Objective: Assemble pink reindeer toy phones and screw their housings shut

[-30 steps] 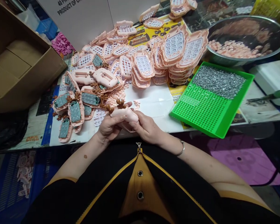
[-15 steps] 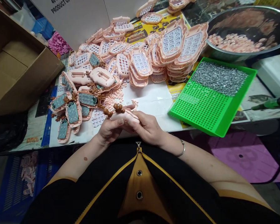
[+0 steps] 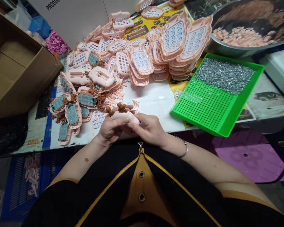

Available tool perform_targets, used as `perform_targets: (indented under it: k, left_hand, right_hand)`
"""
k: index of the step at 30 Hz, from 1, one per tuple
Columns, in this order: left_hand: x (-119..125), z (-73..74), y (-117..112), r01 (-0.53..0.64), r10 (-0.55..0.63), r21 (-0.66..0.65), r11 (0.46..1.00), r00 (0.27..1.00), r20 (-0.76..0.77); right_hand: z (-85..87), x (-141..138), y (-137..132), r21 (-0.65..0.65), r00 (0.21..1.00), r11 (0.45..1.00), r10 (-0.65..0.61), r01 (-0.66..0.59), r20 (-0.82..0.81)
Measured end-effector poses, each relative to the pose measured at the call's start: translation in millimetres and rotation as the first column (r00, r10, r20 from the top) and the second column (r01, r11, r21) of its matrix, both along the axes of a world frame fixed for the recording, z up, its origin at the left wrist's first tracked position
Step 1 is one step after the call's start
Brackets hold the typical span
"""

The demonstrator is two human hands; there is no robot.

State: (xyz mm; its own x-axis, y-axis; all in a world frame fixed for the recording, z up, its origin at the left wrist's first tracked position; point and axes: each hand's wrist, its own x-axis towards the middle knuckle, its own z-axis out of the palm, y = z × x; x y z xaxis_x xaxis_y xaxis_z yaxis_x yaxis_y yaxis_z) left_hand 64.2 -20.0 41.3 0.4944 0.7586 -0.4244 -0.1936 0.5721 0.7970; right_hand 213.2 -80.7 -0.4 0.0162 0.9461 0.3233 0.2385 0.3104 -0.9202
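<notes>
Both hands meet at the table's near edge around one pink toy-phone shell with brown antlers (image 3: 123,114). My left hand (image 3: 110,129) grips its left side, fingers curled under it. My right hand (image 3: 149,130) closes on its right end, thumb on top. Just left of the hands lies a cluster of pink shells with circuit boards and antlers (image 3: 72,108). Behind them stand stacks of pink keypad covers (image 3: 172,44).
A green perforated tray (image 3: 208,107) with a heap of small metal screws (image 3: 223,75) sits to the right. A metal bowl of pink parts (image 3: 246,31) is at the back right. An open cardboard box (image 3: 16,72) stands at left. Loose pink buttons (image 3: 113,96) lie on white paper.
The hands and the shell stay together and have barely shifted. The view has drifted a little, so the table contents sit slightly higher and further left.
</notes>
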Motion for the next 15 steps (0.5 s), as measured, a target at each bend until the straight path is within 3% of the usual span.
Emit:
perform_targets:
  k: [5, 8, 13, 15]
  left_hand:
    - [-2.2, -6.9, -0.9, -0.046, 0.049, 0.145, 0.988, 0.999, -0.019]
    - [-7.0, -13.7, -3.9, -0.094, 0.112, 0.297, 0.950, 0.993, -0.045]
    - [-7.6, -7.2, -11.1, -0.019, 0.161, 0.609, 0.793, 0.970, -0.180]
    - [-4.9, -2.6, -11.6, 0.013, 0.159, 0.660, 0.751, 0.967, -0.199]
  right_hand:
    - [-9.7, 0.9, -2.8, -0.029, 0.997, 0.999, 0.040, -0.042, -0.070]
    - [-16.9, 2.9, -6.1, -0.054, 0.994, 0.999, -0.002, -0.004, -0.107]
    - [-25.9, 0.5, -7.8, 0.026, 0.984, 0.999, -0.024, 0.029, -0.175]
    - [-28.5, -2.7, -6.5, 0.015, 0.965, 0.998, -0.047, 0.053, -0.256]
